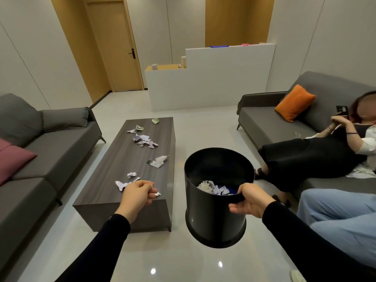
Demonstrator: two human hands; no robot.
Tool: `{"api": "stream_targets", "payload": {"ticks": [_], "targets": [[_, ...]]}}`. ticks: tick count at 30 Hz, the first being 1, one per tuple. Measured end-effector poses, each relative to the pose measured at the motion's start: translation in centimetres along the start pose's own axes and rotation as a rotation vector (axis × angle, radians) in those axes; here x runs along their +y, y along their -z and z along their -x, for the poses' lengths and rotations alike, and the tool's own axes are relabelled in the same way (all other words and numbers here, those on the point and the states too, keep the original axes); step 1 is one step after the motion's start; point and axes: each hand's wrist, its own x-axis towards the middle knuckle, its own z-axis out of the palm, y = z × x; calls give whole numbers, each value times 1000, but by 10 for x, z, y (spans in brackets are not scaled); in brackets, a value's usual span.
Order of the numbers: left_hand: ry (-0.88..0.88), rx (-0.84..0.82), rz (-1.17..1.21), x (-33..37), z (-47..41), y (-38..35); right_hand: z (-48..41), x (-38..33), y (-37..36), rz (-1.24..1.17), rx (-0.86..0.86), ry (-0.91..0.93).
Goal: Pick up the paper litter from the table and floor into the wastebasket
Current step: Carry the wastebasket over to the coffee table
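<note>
holding the wastebasket [215,200] by its near rim, my right hand [249,201] is clamping it with the thumb inside and the fingers outside, keeping it off the floor just beside the table's right edge. my left hand [138,193] is closing its fingers over a white paper scrap [155,193] at the table's [122,159] near right corner; a bit of it is sticking out of the pinch.

some crumpled paper is already lying in the wastebasket. more litter is sitting on the table: a torn piece [121,184] and a small ball [131,175] near the near edge, a wrapper [157,161] along the right edge, a purple-white heap [144,140] at the middle, and green bits [155,121] at the far edge.

i'm judging the risks like this: the scrap is light and only partly pinched, so it could be slipping out over the gap between table and wastebasket and landing on the floor. the one-handed rim hold is letting the wastebasket tilt, so a quick swing could be spilling what's inside.
</note>
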Motion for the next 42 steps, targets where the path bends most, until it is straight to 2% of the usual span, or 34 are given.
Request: {"api": "stream_targets", "payload": {"ticks": [8, 14, 26, 32, 36, 42], "targets": [[18, 107, 15, 51, -156, -57, -146, -127, -26, 88, -95, 3], [54, 131, 9, 75, -254, -78, -229, -197, -46, 68, -116, -12], [130, 23, 29, 88, -531, -153, -457, -311, -118, 56, -48, -103], [190, -15, -15, 97, -666, -185, -572, -361, -158, -62, 7, -187], [228, -47, -38, 95, -725, -207, -634, -387, -172, -59, 22, -240], [343, -26, -72, 42, -794, -241, -740, -386, -183, 20, -26, -301]]}}
